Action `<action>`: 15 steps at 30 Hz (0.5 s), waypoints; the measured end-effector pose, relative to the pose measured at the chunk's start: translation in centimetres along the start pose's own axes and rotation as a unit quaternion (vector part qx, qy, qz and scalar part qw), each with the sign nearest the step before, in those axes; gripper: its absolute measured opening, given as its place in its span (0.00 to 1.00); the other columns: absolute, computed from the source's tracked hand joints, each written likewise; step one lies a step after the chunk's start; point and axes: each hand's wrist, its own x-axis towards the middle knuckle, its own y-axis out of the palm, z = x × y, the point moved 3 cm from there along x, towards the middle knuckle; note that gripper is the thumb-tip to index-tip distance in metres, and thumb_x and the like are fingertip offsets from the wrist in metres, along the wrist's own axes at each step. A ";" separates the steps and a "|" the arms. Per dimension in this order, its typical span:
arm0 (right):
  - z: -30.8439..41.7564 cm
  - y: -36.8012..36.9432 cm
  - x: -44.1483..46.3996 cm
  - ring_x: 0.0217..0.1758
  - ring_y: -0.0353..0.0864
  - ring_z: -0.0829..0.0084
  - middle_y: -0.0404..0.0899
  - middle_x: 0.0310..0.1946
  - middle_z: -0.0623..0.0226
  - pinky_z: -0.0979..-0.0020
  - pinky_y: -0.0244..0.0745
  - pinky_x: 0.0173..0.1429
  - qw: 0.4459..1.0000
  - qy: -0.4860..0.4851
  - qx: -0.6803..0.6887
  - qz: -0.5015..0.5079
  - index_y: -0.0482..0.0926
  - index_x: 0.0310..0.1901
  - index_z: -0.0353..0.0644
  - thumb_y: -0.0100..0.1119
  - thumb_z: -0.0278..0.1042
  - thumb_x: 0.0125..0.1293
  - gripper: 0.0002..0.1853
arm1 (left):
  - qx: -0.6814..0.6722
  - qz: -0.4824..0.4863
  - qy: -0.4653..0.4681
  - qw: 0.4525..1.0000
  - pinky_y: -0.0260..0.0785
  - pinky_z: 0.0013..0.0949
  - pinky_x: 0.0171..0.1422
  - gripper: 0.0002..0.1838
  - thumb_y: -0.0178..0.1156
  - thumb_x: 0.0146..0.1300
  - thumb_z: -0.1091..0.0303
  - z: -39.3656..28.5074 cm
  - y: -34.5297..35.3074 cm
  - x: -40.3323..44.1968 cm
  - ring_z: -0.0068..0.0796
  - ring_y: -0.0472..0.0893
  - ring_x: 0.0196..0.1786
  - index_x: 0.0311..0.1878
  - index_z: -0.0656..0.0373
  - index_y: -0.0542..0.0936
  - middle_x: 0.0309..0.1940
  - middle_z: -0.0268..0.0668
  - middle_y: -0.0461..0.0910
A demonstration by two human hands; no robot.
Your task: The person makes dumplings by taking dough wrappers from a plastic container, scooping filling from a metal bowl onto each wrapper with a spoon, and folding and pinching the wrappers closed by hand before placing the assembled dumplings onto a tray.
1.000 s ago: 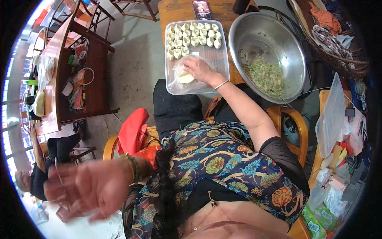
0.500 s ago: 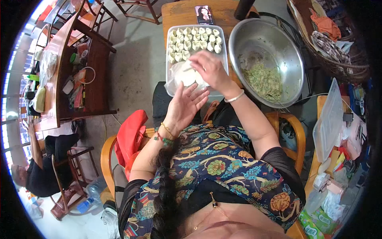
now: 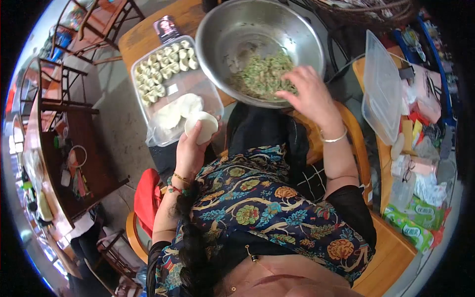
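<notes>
On my left hand point(image 3: 190, 151) lies a round, pale dumpling wrapper point(image 3: 204, 127), the thumb pressed on its face. My right hand point(image 3: 314, 96) is at the near rim of a large metal basin point(image 3: 210, 62), its thumb and fingers apart and nothing visible between them. Green, chopped filling point(image 3: 264, 74) is heaped in the basin beside those fingertips. More white wrappers point(image 3: 190, 104) rest on a plastic bag point(image 3: 161, 123) at the near end of a clear tray point(image 3: 213, 96). Rows of folded dumplings point(image 3: 153, 74) fill the tray's far part.
Behind the tray, a phone point(image 3: 166, 28) lies on the wooden table point(image 3: 136, 42). A clear plastic lid point(image 3: 381, 91) leans upright at the right, near packets and bags. The brown desk point(image 3: 84, 163) is on the left, and a wicker basket point(image 3: 366, 15) is at the back right.
My view has turned rightward. My right hand has gone from above the tray to the basin. My left hand, spread and without a wrapper before, now holds one.
</notes>
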 end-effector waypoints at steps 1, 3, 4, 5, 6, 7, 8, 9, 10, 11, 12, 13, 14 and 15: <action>-1.6 -0.3 -0.8 0.49 0.78 0.52 0.79 0.41 0.53 0.57 0.75 0.53 0.998 0.018 -0.052 0.025 0.80 0.43 0.38 0.66 0.45 0.62 0.18 | 0.007 -0.002 -0.004 1.000 0.73 0.43 0.66 0.26 0.52 0.75 0.59 0.2 0.7 0.2 0.46 0.81 0.59 0.68 0.69 0.66 0.58 0.54 0.77; -3.3 0.2 -1.6 0.47 0.79 0.50 0.80 0.39 0.52 0.55 0.76 0.51 0.990 0.070 -0.057 0.105 0.80 0.42 0.38 0.65 0.44 0.63 0.16 | 0.026 0.022 -0.029 0.999 0.73 0.42 0.66 0.27 0.52 0.75 0.58 0.6 1.9 0.7 0.46 0.81 0.59 0.67 0.69 0.66 0.59 0.54 0.77; -4.2 0.8 -2.1 0.44 0.80 0.49 0.80 0.37 0.51 0.53 0.76 0.48 0.975 0.113 -0.058 0.183 0.79 0.40 0.37 0.63 0.42 0.64 0.15 | 0.043 0.040 -0.047 0.997 0.73 0.42 0.66 0.27 0.52 0.75 0.57 0.9 2.3 0.9 0.46 0.81 0.59 0.67 0.69 0.67 0.59 0.54 0.77; -4.6 1.1 -2.5 0.39 0.81 0.48 0.80 0.32 0.52 0.52 0.77 0.43 0.983 0.073 -0.037 0.165 0.78 0.38 0.37 0.61 0.38 0.65 0.11 | 0.036 0.053 -0.059 0.996 0.73 0.42 0.66 0.28 0.52 0.75 0.55 1.3 2.7 1.3 0.46 0.81 0.58 0.67 0.69 0.67 0.59 0.54 0.77; -4.8 1.1 -2.5 0.39 0.81 0.48 0.80 0.32 0.52 0.52 0.77 0.43 0.982 0.076 -0.036 0.167 0.78 0.38 0.37 0.61 0.38 0.65 0.11 | 0.037 0.053 -0.063 0.996 0.73 0.42 0.66 0.28 0.52 0.75 0.55 1.4 3.1 1.6 0.46 0.81 0.58 0.67 0.69 0.67 0.59 0.54 0.77; -4.6 1.2 -2.4 0.39 0.81 0.48 0.80 0.32 0.53 0.52 0.77 0.43 0.975 0.070 -0.045 0.205 0.78 0.38 0.37 0.60 0.36 0.65 0.10 | 0.023 0.056 -0.088 0.994 0.73 0.42 0.66 0.28 0.52 0.75 0.54 1.6 3.6 1.7 0.47 0.81 0.58 0.67 0.68 0.67 0.58 0.54 0.78; -4.6 1.2 -2.4 0.39 0.81 0.49 0.80 0.32 0.53 0.53 0.77 0.43 0.967 0.063 -0.053 0.242 0.78 0.38 0.37 0.59 0.34 0.66 0.09 | 0.008 0.058 -0.113 0.992 0.73 0.42 0.65 0.29 0.52 0.75 0.53 1.9 4.0 1.9 0.47 0.81 0.58 0.67 0.68 0.67 0.58 0.54 0.78; -5.1 1.2 -2.4 0.39 0.81 0.49 0.80 0.32 0.53 0.53 0.77 0.43 0.966 0.066 -0.050 0.244 0.78 0.38 0.37 0.59 0.34 0.66 0.09 | 0.010 0.057 -0.117 0.991 0.73 0.42 0.65 0.29 0.52 0.75 0.53 2.2 4.1 2.1 0.47 0.81 0.58 0.67 0.68 0.67 0.58 0.54 0.78; -5.3 1.0 -2.2 0.39 0.82 0.49 0.80 0.31 0.51 0.54 0.78 0.43 0.977 0.030 -0.039 0.206 0.78 0.36 0.35 0.58 0.30 0.64 0.06 | 0.016 0.070 -0.129 0.989 0.73 0.42 0.65 0.30 0.52 0.75 0.51 2.6 4.1 2.5 0.47 0.82 0.57 0.66 0.68 0.68 0.57 0.54 0.78; -5.5 0.7 -2.0 0.39 0.83 0.49 0.80 0.31 0.49 0.54 0.79 0.44 0.986 -0.006 -0.028 0.166 0.78 0.34 0.34 0.58 0.25 0.61 0.04 | 0.023 0.084 -0.141 0.986 0.73 0.42 0.65 0.30 0.52 0.75 0.50 2.9 4.2 2.8 0.47 0.82 0.57 0.66 0.68 0.68 0.56 0.54 0.79; -6.0 0.4 -1.8 0.39 0.83 0.49 0.80 0.31 0.49 0.54 0.79 0.44 0.986 -0.004 -0.025 0.166 0.78 0.34 0.34 0.58 0.25 0.61 0.04 | 0.024 0.083 -0.144 0.986 0.73 0.42 0.65 0.30 0.52 0.75 0.50 2.8 4.4 3.0 0.47 0.82 0.57 0.66 0.68 0.68 0.56 0.54 0.79; -6.4 -0.2 -1.5 0.38 0.83 0.49 0.79 0.30 0.50 0.55 0.79 0.43 0.990 -0.019 -0.017 0.140 0.77 0.33 0.35 0.58 0.25 0.61 0.03 | 0.046 0.096 -0.152 0.983 0.74 0.43 0.65 0.31 0.52 0.74 0.48 2.8 4.7 3.2 0.47 0.82 0.57 0.66 0.69 0.68 0.56 0.54 0.79; -6.7 -0.7 -1.3 0.37 0.82 0.50 0.78 0.28 0.51 0.55 0.78 0.42 0.993 -0.035 -0.008 0.115 0.77 0.32 0.35 0.57 0.24 0.60 0.02 | 0.067 0.109 -0.161 0.979 0.74 0.43 0.65 0.33 0.51 0.74 0.47 2.8 5.0 3.4 0.48 0.82 0.57 0.65 0.69 0.68 0.55 0.54 0.79; -6.9 -1.1 -1.0 0.37 0.82 0.50 0.78 0.28 0.51 0.55 0.78 0.42 0.993 -0.033 -0.007 0.117 0.77 0.32 0.35 0.57 0.24 0.60 0.02 | 0.067 0.108 -0.164 0.978 0.74 0.43 0.65 0.33 0.51 0.74 0.47 3.1 5.1 3.7 0.48 0.82 0.57 0.65 0.69 0.68 0.55 0.54 0.79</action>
